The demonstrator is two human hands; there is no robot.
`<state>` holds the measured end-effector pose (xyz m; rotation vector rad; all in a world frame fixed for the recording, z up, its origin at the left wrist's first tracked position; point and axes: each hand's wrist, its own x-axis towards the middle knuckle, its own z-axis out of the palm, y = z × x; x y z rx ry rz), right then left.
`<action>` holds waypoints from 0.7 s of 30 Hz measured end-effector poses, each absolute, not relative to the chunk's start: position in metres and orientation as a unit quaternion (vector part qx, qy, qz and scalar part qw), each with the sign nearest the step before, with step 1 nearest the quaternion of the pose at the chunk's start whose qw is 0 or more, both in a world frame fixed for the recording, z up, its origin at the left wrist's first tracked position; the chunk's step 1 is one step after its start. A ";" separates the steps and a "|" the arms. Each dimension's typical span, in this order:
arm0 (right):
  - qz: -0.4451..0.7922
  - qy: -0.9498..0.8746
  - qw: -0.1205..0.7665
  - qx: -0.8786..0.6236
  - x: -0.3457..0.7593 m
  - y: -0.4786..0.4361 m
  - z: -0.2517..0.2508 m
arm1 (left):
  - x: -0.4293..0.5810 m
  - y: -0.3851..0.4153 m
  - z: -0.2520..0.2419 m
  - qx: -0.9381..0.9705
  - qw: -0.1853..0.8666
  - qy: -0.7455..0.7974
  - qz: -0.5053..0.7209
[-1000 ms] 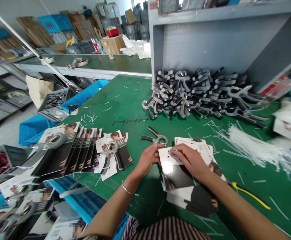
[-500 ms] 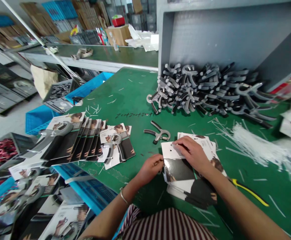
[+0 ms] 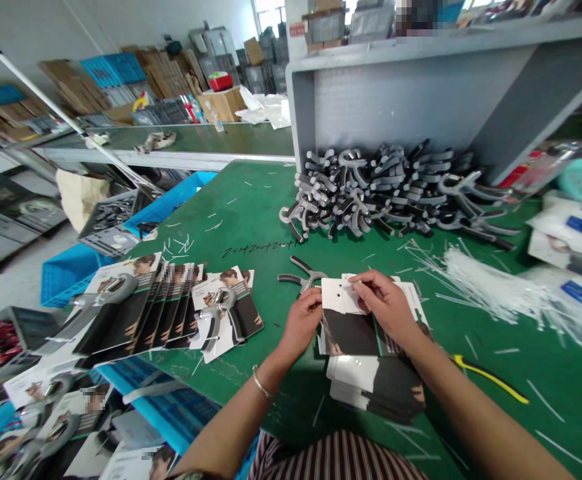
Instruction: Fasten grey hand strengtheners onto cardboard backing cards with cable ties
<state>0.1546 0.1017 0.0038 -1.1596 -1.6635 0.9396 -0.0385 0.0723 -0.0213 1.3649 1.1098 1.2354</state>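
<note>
Packaging card [image 3: 341, 296], white-topped and punched, lying on a stack of printed cards [image 3: 378, 389] on the green bench mat [image 3: 241, 207]; we record the left hand [image 3: 301, 325] as having come onto its left edge, fingers closed there; the right hand [image 3: 385, 308] narrow on its upper edge, though whether it pinches we cannot tell; grip exerciser [image 3: 301, 280] just beyond, untouched.

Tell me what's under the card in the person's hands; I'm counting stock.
Under the card held by the left hand and right hand lies a loose stack of printed cards on the green mat. How many cards it holds is hidden.
</note>
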 end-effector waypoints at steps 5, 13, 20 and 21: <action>0.385 -0.663 0.447 -0.461 0.157 0.098 0.013 | -0.020 0.073 -0.016 0.385 0.632 0.411 0.533; 0.410 -0.618 0.460 -0.488 0.151 0.102 -0.005 | -0.029 0.026 0.002 0.243 0.646 0.478 0.543; 0.315 -0.717 0.409 -0.469 0.148 0.100 -0.006 | -0.042 0.004 -0.016 0.356 0.573 0.608 0.418; 0.313 -0.722 0.405 -0.466 0.147 0.099 -0.006 | -0.041 0.006 -0.016 0.366 0.570 0.613 0.406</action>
